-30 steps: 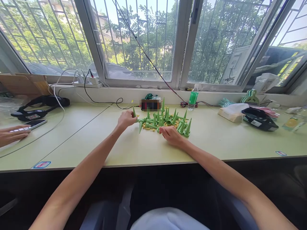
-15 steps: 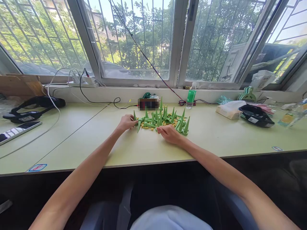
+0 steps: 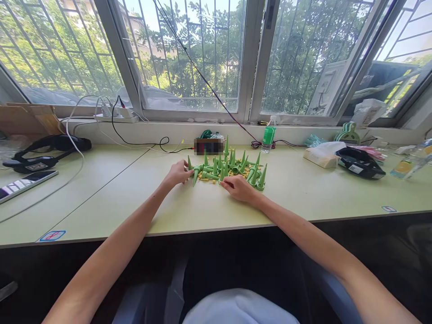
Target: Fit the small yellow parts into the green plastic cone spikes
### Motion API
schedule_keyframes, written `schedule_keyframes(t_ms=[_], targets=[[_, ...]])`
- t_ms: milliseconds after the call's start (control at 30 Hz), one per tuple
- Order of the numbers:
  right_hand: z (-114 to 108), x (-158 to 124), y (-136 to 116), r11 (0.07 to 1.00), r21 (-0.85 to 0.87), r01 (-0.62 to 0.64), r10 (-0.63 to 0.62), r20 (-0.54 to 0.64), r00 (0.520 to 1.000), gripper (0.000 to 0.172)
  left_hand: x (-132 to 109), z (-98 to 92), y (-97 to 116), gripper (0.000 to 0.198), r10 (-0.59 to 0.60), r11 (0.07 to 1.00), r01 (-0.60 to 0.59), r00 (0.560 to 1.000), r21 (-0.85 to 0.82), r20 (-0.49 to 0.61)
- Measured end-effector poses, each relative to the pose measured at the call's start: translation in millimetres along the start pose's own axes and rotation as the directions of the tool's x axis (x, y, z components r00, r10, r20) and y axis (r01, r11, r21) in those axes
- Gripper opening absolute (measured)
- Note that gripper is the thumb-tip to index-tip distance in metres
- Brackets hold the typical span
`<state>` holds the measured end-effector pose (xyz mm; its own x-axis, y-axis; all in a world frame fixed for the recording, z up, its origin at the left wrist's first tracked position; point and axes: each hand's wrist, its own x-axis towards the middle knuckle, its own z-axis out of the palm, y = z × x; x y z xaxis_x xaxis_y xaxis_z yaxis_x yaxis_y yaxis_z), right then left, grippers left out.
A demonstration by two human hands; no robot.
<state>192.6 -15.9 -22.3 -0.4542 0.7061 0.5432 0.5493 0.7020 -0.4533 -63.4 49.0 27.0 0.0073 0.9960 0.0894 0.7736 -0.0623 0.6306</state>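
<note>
A heap of green cone-shaped plastic spikes (image 3: 232, 162) is on the table in front of me, many with their tips upward. Small yellow pieces (image 3: 209, 181) lie scattered among them. At the heap's left edge, my left hand (image 3: 178, 173) has its thumb and fingers closed around the base of an upright green spike (image 3: 189, 162). My right hand (image 3: 239, 188) rests at the front of the heap, its fingers pinched together beside the foot of another green spike (image 3: 222, 172). What lies between those fingertips is hidden.
Behind the heap stand a blurred dark box (image 3: 208, 147) and a water bottle (image 3: 269, 135). To the right are a tissue box (image 3: 320, 156) and a black head strap (image 3: 361, 163). At left lie a phone (image 3: 29, 185), another black strap (image 3: 47, 153) and cables (image 3: 76, 148).
</note>
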Motion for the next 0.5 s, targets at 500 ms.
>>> schedule_keyframes(t_ms=[500], targets=[[-1.2, 0.3, -1.1, 1.0, -0.006, -0.024, 0.024, 0.037, 0.999, 0.037, 0.1, 0.8, -0.5, 0.041, -0.026, 0.994, 0.038, 0.992, 0.102, -0.12]])
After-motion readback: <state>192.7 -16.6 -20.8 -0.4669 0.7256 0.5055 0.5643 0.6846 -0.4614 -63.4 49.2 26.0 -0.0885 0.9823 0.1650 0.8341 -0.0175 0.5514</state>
